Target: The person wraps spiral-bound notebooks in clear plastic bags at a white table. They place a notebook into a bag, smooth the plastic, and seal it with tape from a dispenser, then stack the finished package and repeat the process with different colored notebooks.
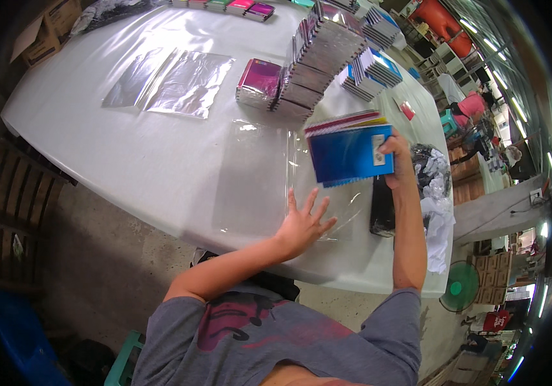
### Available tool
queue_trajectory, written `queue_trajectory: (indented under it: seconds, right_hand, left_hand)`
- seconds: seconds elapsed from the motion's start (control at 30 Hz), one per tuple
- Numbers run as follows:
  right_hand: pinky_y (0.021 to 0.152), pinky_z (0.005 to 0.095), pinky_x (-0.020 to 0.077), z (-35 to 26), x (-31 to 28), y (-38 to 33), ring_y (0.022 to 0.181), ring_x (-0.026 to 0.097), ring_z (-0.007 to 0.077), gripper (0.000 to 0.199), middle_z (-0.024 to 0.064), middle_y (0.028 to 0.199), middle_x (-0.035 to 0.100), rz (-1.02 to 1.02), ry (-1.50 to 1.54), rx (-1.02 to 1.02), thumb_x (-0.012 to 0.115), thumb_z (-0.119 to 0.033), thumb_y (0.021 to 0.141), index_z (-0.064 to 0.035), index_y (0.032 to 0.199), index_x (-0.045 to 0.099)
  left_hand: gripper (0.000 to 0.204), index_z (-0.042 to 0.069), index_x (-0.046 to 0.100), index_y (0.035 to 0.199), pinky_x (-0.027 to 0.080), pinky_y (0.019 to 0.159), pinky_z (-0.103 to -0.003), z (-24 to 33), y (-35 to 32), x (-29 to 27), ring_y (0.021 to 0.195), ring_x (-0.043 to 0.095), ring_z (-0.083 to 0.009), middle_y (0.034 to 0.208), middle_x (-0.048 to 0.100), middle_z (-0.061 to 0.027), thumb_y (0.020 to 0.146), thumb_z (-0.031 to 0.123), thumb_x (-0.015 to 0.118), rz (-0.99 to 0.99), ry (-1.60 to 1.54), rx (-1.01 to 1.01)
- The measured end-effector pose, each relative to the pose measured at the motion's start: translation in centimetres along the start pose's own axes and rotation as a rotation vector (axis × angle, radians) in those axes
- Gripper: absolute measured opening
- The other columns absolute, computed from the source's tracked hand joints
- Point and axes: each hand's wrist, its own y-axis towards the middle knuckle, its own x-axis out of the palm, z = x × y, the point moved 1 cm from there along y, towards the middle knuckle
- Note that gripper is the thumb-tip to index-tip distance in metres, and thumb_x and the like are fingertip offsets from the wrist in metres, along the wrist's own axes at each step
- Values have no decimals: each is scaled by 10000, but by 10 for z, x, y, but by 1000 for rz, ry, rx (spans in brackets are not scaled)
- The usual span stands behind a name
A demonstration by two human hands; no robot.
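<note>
Two flat, shiny clear sheets [169,80] are laid out at the left of the white table [95,128]. Nearer the middle, a clear plastic sleeve [269,180] is pinned flat under the left hand [303,222], fingers spread and grasping nothing, seemingly so it cannot slide. Behind it, wrapped notebooks [321,55] are stacked in a leaning row. A bundle of spiral notebooks [350,151], blue cover outward, is gripped at its edge by the right hand [399,154], raised above the sleeve.

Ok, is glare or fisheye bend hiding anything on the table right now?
Head view: glare streaks the clear plastic sheet under the left hand; the white table edge bows toward the rim; the blue notebook stack in the right hand reads sharp.
</note>
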Motion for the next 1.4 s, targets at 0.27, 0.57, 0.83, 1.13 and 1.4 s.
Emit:
queue_trajectory:
  seconds: [0.27, 0.57, 0.83, 1.13, 1.4]
  right_hand:
    - [778, 298, 483, 13, 68, -15, 832, 611, 200, 594, 134, 950, 626, -344, -791, -368, 700, -156, 545, -24, 1111, 575]
    - [1054, 380, 342, 39, 65, -24, 1274, 392, 289, 976, 112, 1372, 409, -407, -782, -474, 784, -102, 538, -105, 1398, 324]
    - [1027, 365, 376, 91, 76, -41, 1216, 453, 244, 1239, 135, 1356, 411, -66, 237, -293, 851, -56, 495, -157, 1483, 110]
    - [968, 352, 427, 110, 91, -50, 1125, 509, 232, 1071, 86, 1204, 504, -65, 22, -340, 826, 19, 518, -123, 1411, 254]
    - [959, 339, 414, 179, 89, -40, 1130, 500, 210, 829, 118, 1205, 521, -35, -441, -357, 831, -23, 582, -58, 1281, 388]
  left_hand:
    - [555, 198, 432, 1345, 381, 948, -568, 13, -54, -36, 1259, 405, -279, 1331, 459, -84, 813, 216, 589, -120, -369, -11]
    - [1155, 25, 262, 1411, 334, 1048, -414, -63, -27, -72, 1228, 425, -350, 1260, 467, -201, 514, 373, 899, 711, -771, -541]
    - [1212, 49, 227, 1436, 388, 998, -364, -80, 25, -15, 1185, 476, -265, 1264, 471, -181, 498, 396, 911, 696, -1411, -380]
    - [951, 17, 414, 1237, 445, 930, -325, -70, 10, -26, 1059, 564, -183, 1125, 585, -89, 462, 184, 938, 685, -1540, -489]
    - [1044, 6, 387, 1317, 444, 933, -322, -79, -7, -11, 1065, 560, -202, 1145, 571, -121, 467, 261, 937, 789, -1334, -455]
